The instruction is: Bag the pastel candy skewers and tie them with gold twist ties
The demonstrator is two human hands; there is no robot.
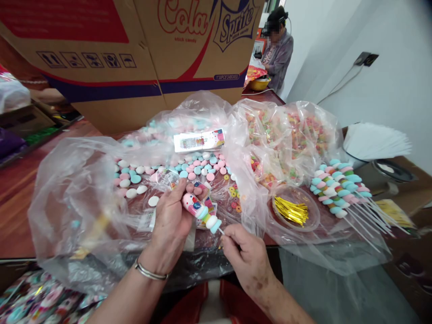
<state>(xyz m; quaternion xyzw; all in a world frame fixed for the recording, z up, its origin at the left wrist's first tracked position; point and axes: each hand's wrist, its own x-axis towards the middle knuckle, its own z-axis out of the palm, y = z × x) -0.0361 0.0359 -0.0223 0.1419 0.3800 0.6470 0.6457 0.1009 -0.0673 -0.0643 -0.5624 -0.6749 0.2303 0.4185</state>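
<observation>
A candy skewer (212,222) of pastel blue, white and green pieces slants between my two hands, its upper end inside a printed plastic wrapper (191,203). My left hand (171,219), with a metal bangle at the wrist, is closed around the wrapped end. Lower down, my right hand (249,255) pinches the white stick just below the last blue candy. Loose pink, blue and white candies (202,167) lie beyond my left hand. Small fruit-coloured gummy rings (233,192) are scattered beside them. Printed wrappers lie partly hidden under the skewer.
Gold twist ties (290,210) sit in a round plastic dish. Several candy skewers (340,186) are stacked at right, near white sticks (376,141). Bagged gummies (283,135) and a bundle of labels (200,140) lie behind. A large carton (118,103) blocks the back; another person (278,49) stands beyond.
</observation>
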